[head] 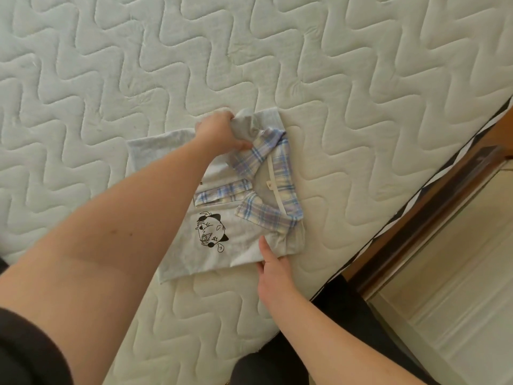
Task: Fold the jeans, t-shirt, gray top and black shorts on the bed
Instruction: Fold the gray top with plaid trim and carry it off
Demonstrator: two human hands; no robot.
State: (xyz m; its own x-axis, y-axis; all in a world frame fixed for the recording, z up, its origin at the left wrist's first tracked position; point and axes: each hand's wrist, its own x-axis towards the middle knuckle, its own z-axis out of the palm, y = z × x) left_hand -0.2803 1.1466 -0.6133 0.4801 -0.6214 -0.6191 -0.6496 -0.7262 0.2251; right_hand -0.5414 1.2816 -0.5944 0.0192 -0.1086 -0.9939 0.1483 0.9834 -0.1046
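A light gray top (236,240) with a blue and yellow plaid collar (266,179) is laid on the quilted white bed (333,65), close to the bed's right edge and partly folded. A black cartoon drawing (211,234) is printed on its front. The left hand (219,132) is closed around a bunch of the gray cloth at the far end of the top, just beside the collar, and this part is lifted a little from the bed. The right hand (273,269) is placed at the near right edge of the top, with the fingers almost straight and the fingertips pressed on the cloth; nothing is gripped by it. A dark sleeve (30,348) is seen on the left arm. Beside the right edge of the bed, a wooden frame (433,207) and a pale floor (458,273) are visible.
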